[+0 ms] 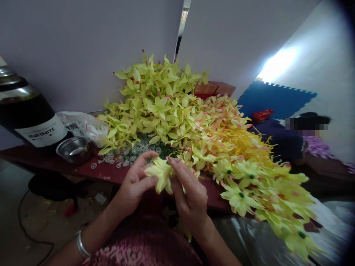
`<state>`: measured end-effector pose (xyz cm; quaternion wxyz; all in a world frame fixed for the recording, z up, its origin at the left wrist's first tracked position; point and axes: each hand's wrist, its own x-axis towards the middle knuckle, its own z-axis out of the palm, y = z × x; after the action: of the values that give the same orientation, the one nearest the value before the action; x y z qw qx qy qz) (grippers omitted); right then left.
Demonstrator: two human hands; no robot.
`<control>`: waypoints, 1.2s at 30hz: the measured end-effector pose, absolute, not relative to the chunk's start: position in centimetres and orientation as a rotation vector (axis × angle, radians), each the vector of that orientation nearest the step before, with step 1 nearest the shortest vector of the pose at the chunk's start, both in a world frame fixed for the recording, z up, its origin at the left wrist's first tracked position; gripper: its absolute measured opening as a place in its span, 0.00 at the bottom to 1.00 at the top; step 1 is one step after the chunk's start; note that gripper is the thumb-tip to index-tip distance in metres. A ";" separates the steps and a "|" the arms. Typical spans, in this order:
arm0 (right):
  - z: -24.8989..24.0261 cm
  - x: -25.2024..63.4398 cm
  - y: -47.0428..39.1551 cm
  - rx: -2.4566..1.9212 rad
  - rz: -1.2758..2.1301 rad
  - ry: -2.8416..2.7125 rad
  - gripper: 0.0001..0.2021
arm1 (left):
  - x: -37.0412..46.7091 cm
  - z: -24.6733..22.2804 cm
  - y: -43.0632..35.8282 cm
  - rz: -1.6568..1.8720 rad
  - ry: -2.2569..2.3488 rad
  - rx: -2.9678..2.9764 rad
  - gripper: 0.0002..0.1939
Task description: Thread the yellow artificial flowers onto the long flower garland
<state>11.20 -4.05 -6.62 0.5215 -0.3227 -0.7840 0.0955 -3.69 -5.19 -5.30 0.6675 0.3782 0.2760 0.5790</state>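
Observation:
Between my two hands is a pale yellow artificial flower (161,173), its petals hanging down toward me. My left hand (135,184) pinches it from the left with thumb and fingers. From the right, my right hand (190,188) closes its fingertips at the flower's edge; whatever sits between those fingertips is hidden. Just beyond, small clear plastic rings (119,157) lie scattered on the dark red table (105,176). Behind them rises a big heap of yellow-green petal pieces (159,107). Finished-looking flowers with dark green centres (241,195) lie to the right.
A black flask (30,107) and a steel bowl (73,147) stand at the left, beside a plastic bag (94,129). Yellow stamen strands (242,144) lie right of the heap. Another person (277,136) is at the far right. Clear plastic sheeting (235,236) lies below the table's right side.

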 end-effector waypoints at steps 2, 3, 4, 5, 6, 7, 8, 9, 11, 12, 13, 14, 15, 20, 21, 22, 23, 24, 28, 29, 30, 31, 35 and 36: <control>-6.7 11.4 -4.3 -0.767 0.169 -1.918 0.25 | -3.7 -5.5 -5.3 1.314 0.633 0.893 0.24; -6.7 11.4 -4.4 -0.765 0.139 -1.936 0.25 | -3.7 -5.6 -5.4 1.319 0.643 0.903 0.25; -6.7 11.5 -4.5 -0.765 0.110 -1.949 0.25 | -3.7 -5.6 -5.4 1.326 0.654 0.910 0.26; -6.7 11.5 -4.6 -0.764 0.083 -1.959 0.25 | -3.7 -5.6 -5.5 1.332 0.662 0.916 0.26; -6.7 11.5 -4.7 -0.760 0.059 -1.963 0.26 | -3.7 -5.5 -5.5 1.335 0.663 0.923 0.27; -6.7 11.6 -4.7 -0.757 0.041 -1.962 0.26 | -3.7 -5.4 -5.6 1.337 0.660 0.930 0.27; -6.7 11.6 -4.7 -0.751 0.028 -1.958 0.26 | -3.6 -5.3 -5.7 1.339 0.655 0.935 0.28; -6.7 11.6 -4.7 -0.745 0.016 -1.952 0.26 | -3.6 -5.2 -5.8 1.341 0.652 0.937 0.28; -6.5 11.7 -4.7 -0.737 -0.017 -1.931 0.25 | -3.6 -4.9 -6.0 1.349 0.662 0.930 0.28; -6.3 11.7 -4.7 -0.739 -0.045 -1.918 0.25 | -3.6 -4.8 -6.1 1.355 0.676 0.925 0.28; -6.1 11.8 -4.7 -0.744 -0.080 -1.909 0.24 | -3.6 -4.8 -6.2 1.360 0.691 0.920 0.28; -5.9 11.8 -4.7 -0.750 -0.119 -1.903 0.22 | -3.6 -4.7 -6.3 1.362 0.704 0.920 0.28; -5.7 11.8 -4.8 -0.760 -0.158 -1.901 0.21 | -3.6 -4.7 -6.4 1.362 0.715 0.921 0.28; -5.6 11.9 -5.0 -0.806 -0.212 -1.885 0.22 | -3.7 -4.8 -6.5 1.358 0.708 0.928 0.25; -5.8 11.9 -5.1 -0.810 -0.172 -1.877 0.23 | -3.7 -4.8 -6.5 1.358 0.702 0.918 0.24; -6.0 11.8 -5.2 -0.811 -0.120 -1.865 0.24 | -3.7 -4.8 -6.5 1.357 0.700 0.904 0.24; -6.2 11.8 -5.2 -0.807 -0.069 -1.846 0.25 | -3.8 -4.8 -6.6 1.355 0.702 0.888 0.23; -6.3 11.7 -5.3 -0.801 -0.024 -1.824 0.26 | -3.8 -4.8 -6.6 1.353 0.707 0.873 0.23; -6.5 11.3 -5.3 -0.775 0.077 -1.747 0.26 | -4.0 -5.2 -6.4 1.357 0.696 0.847 0.22; -6.5 11.2 -5.3 -0.769 0.099 -1.739 0.25 | -4.0 -5.3 -6.3 1.359 0.685 0.847 0.22; -6.5 11.1 -5.4 -0.765 0.116 -1.733 0.26 | -4.0 -5.4 -6.3 1.360 0.678 0.848 0.22; -6.4 11.0 -5.3 -0.760 0.126 -1.733 0.26 | -4.1 -5.5 -6.2 1.361 0.674 0.849 0.22; -6.5 10.8 -5.2 -0.746 0.124 -1.765 0.26 | -4.1 -5.5 -6.2 1.362 0.696 0.869 0.23; -6.5 10.8 -5.2 -0.741 0.122 -1.779 0.26 | -4.1 -5.4 -6.2 1.358 0.705 0.879 0.24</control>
<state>10.82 -5.17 -6.49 0.5692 -0.3155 -0.7575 0.0520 -4.06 -6.25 -5.41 0.6353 0.3846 0.3085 0.5944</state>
